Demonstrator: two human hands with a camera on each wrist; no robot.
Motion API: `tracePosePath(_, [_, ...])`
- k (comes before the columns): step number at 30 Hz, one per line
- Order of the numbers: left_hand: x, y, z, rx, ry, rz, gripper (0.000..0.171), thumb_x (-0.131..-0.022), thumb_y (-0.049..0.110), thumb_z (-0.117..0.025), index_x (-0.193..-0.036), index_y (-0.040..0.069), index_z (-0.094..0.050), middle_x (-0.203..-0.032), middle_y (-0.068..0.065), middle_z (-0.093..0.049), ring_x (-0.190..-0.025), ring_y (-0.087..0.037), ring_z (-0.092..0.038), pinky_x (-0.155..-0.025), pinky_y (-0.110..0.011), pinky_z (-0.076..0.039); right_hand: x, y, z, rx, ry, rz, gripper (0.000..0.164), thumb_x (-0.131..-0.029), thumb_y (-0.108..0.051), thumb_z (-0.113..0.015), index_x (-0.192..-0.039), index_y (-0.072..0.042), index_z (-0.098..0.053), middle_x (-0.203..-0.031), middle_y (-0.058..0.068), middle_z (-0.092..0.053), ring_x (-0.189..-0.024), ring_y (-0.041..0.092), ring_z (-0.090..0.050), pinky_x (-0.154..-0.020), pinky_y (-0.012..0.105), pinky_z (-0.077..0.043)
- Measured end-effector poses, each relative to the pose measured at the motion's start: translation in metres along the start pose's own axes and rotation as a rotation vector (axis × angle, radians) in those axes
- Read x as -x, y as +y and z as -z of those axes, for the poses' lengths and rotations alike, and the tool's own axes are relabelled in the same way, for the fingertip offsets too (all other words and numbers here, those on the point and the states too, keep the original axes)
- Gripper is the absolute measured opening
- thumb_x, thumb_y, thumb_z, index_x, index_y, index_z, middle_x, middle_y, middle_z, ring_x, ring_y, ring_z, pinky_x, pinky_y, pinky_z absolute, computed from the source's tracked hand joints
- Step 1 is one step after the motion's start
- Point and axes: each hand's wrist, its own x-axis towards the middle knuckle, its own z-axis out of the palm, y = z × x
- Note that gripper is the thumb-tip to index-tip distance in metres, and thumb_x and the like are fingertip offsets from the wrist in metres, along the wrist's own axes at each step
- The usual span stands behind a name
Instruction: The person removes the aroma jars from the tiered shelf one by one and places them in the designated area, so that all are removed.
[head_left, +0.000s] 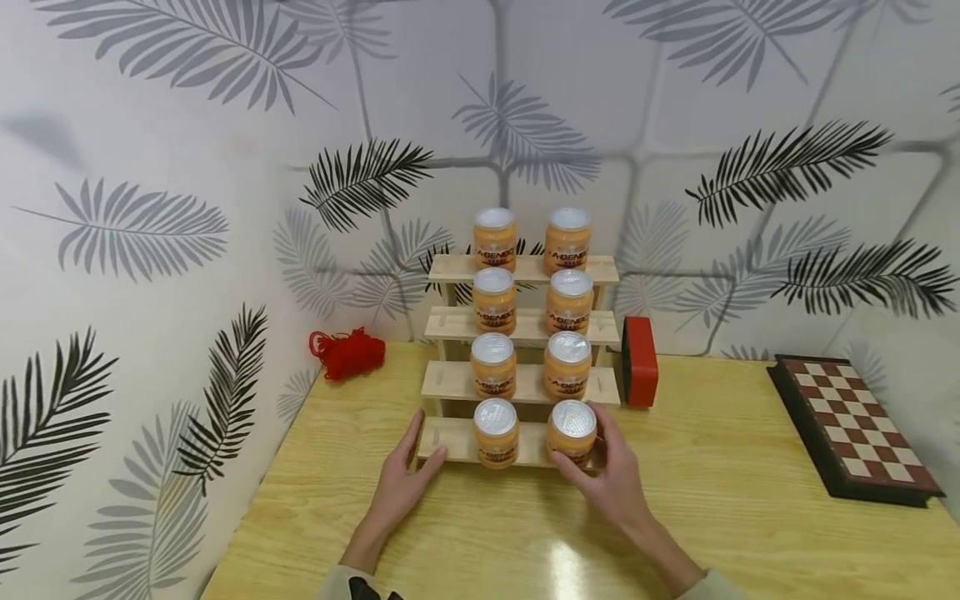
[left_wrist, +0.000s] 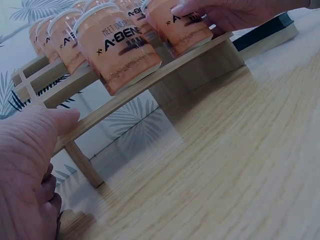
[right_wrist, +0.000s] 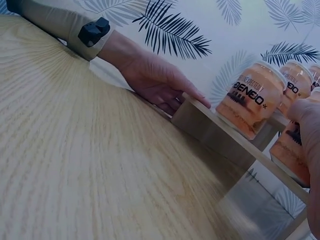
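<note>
A stepped wooden display rack stands against the wall, with a pair of orange jars with silvery lids on each tier. At the right of the lowest tier, my right hand grips a jar, thumb across its front and fingers round its far side. My left hand holds the left end of that same tier; in the left wrist view its thumb lies on the board and the fingers curl below. Between the hands, another jar sits on the lowest tier. Its label shows in the left wrist view.
Right of the rack stands a red box-like object. A bundle of red yarn lies at the back left. Farther right is a checkered game board with a dark rim. Patterned wall closes off the back and left of the table.
</note>
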Motion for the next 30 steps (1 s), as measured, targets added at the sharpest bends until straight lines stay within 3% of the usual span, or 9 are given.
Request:
tracePosePath(6, [0.0004, -0.0001, 0.0015, 0.018, -0.034, -0.035, 0.082, -0.103, 0.032, -0.069, -0.167, 0.008, -0.024, -0.172, -0.010, -0.023, -0.157, -0.026, -0.023, -0.125, -0.049, -0.023, -0.0003, 0.0005, -0.0009, -0.007, -0.002, -0.006, 0.086, -0.079, -0.006, -0.093, -0.153, -0.010, -0.048, -0.136, 0.010, -0.064, -0.119, 0.019, -0.063, -0.097, 0.019, -0.051])
tracePosePath(12, [0.0006, -0.0005, 0.0015, 0.047, -0.051, -0.043, 0.081, -0.104, 0.030, -0.068, -0.167, 0.008, -0.022, -0.173, -0.010, -0.021, -0.158, -0.024, -0.021, -0.125, -0.048, -0.020, -0.0001, 0.0025, -0.0028, -0.018, 0.011, 0.003, 0.088, -0.074, 0.001, -0.093, -0.151, -0.004, -0.049, -0.135, 0.015, -0.064, -0.119, 0.019, -0.064, -0.096, 0.016, -0.050])
tracePosePath(22, [0.0002, -0.0037, 0.0019, 0.057, -0.042, -0.055, 0.080, -0.104, 0.027, -0.068, -0.167, 0.006, -0.023, -0.172, -0.012, -0.022, -0.157, -0.025, -0.023, -0.125, -0.049, -0.020, 0.0013, 0.0018, -0.0002, -0.039, -0.029, -0.017, 0.085, -0.082, -0.010, -0.092, -0.154, -0.013, -0.047, -0.139, 0.010, -0.064, -0.122, 0.017, -0.064, -0.097, 0.019, -0.053])
tracePosePath(30, [0.0004, -0.0021, 0.0017, 0.068, -0.027, -0.051, 0.076, -0.104, 0.026, -0.068, -0.166, 0.007, -0.028, -0.171, -0.013, -0.026, -0.156, -0.024, -0.027, -0.125, -0.049, -0.022, 0.0003, 0.0013, 0.0015, -0.063, -0.052, -0.042, 0.083, -0.082, -0.012, -0.092, -0.153, -0.013, -0.047, -0.139, 0.010, -0.063, -0.123, 0.020, -0.063, -0.099, 0.024, -0.053])
